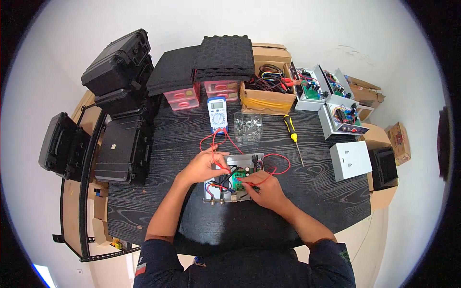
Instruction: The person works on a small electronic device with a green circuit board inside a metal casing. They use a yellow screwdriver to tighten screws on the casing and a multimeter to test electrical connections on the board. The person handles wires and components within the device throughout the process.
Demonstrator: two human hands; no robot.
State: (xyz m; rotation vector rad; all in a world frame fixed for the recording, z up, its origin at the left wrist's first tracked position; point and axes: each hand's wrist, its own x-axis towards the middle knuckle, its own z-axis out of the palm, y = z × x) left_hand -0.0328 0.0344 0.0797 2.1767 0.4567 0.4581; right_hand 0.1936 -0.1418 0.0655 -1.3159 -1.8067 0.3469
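Observation:
Near the middle of the dark table, an open metal enclosure (209,192) holds a green circuit board (238,182) and black, red and blue wires. My left hand (206,165) comes over its far left side, fingers pinched on a red test probe (221,167) pointed toward the board. From the right, my right hand (265,190) is closed on a second red test probe (245,182), its tip over the board. I cannot tell whether either tip touches. Red leads run from the probes to a blue and white multimeter (219,116) lying just beyond.
A clear tray of small parts (248,127) sits beside the meter. Right of it lie a yellow and black screwdriver (291,132), a closed white enclosure (350,161) and several open ones with boards. Foam sheets (224,55), a cardboard box (269,102) and black cases (120,149) stand behind and left.

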